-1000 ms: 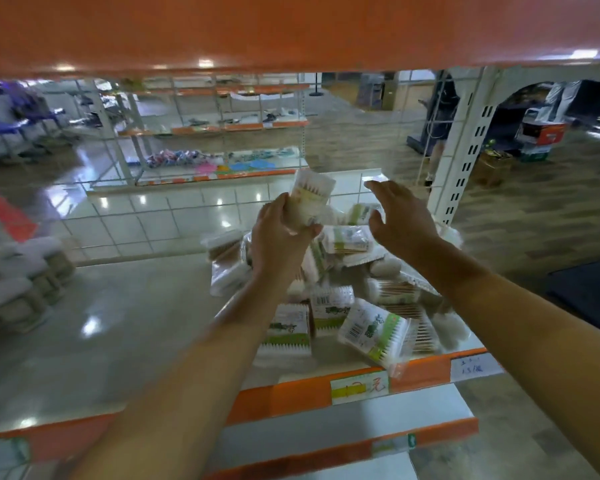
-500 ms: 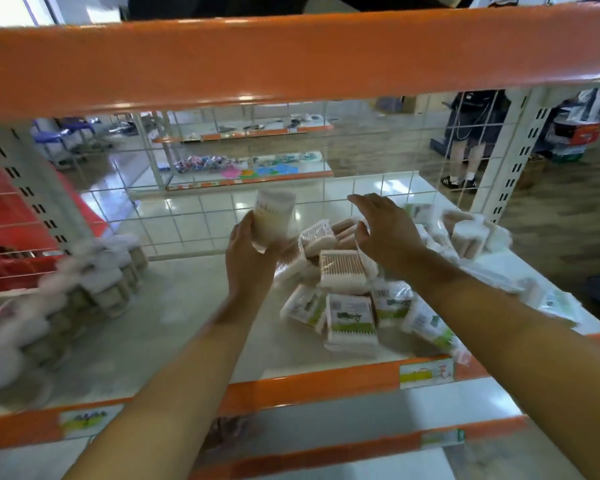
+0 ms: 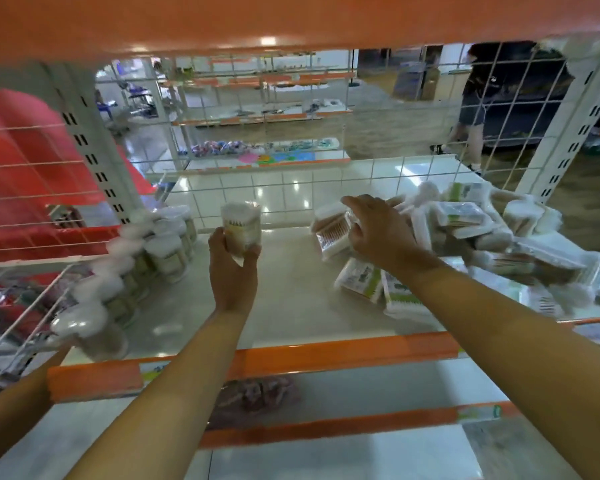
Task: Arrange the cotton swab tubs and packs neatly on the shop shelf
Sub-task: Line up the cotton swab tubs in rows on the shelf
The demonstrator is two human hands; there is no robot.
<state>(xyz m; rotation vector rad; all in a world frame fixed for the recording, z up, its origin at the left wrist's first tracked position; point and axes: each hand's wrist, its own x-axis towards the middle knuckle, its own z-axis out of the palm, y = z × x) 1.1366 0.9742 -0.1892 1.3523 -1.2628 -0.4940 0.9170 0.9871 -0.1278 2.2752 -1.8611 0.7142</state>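
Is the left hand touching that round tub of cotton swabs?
Touching. The head view shows the left hand with fingers and thumb wrapped around the tub, lifting it above the shelf.

Left hand point(image 3: 234, 268) raised, fingers curled in a grip; right hand point(image 3: 378, 230) extended forward, palm down, fingers bent.

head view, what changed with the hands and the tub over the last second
The left hand has carried the round tub leftward, away from the loose pile of packs and toward the row of tubs at the left of the shelf. The right hand has dropped onto the pile. The left hand's grip on the tub is unchanged; the pile remains untidy.
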